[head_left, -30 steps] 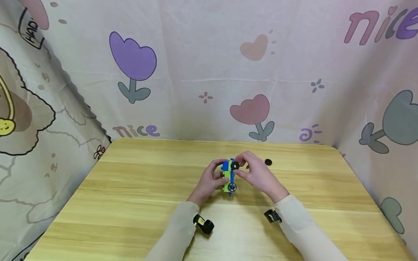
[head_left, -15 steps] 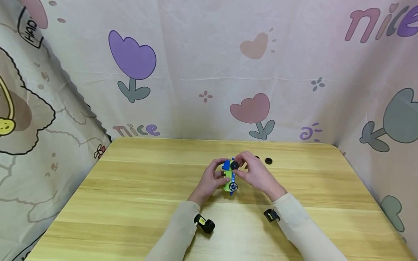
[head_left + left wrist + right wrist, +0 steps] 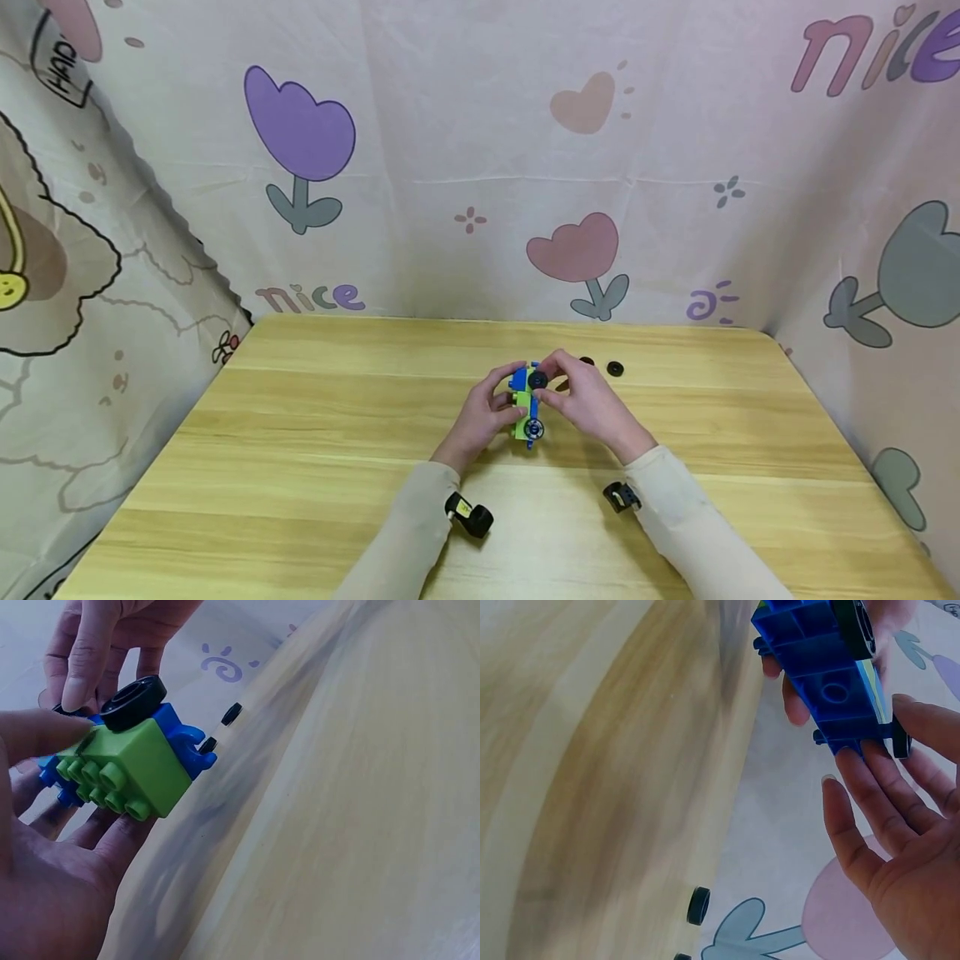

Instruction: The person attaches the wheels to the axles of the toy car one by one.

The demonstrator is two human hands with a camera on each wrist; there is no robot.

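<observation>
My left hand (image 3: 477, 419) grips a toy car (image 3: 146, 761) built of green and blue bricks, tilted on its side so that its blue chassis (image 3: 832, 686) faces right. One black wheel (image 3: 533, 429) sits on the side at the car's near end. At its far end my right hand (image 3: 592, 406) pinches another black wheel (image 3: 537, 380) against the chassis, thumb on its outer face in the right wrist view. That view also shows bare blue axle stubs (image 3: 819, 738) on the opposite side. Whether the pinched wheel is fully on its axle, I cannot tell.
Two loose black wheels lie on the wooden table (image 3: 337, 417) beyond the right hand: one wheel (image 3: 615, 368) in full view, the other wheel (image 3: 587, 362) partly hidden by the hand. A patterned cloth (image 3: 435, 125) hangs behind the table.
The pinched wheel's centre showed light and now looks dark. A second loose wheel has come into view behind the right hand, which shifted slightly left. The left hand keeps its grip.
</observation>
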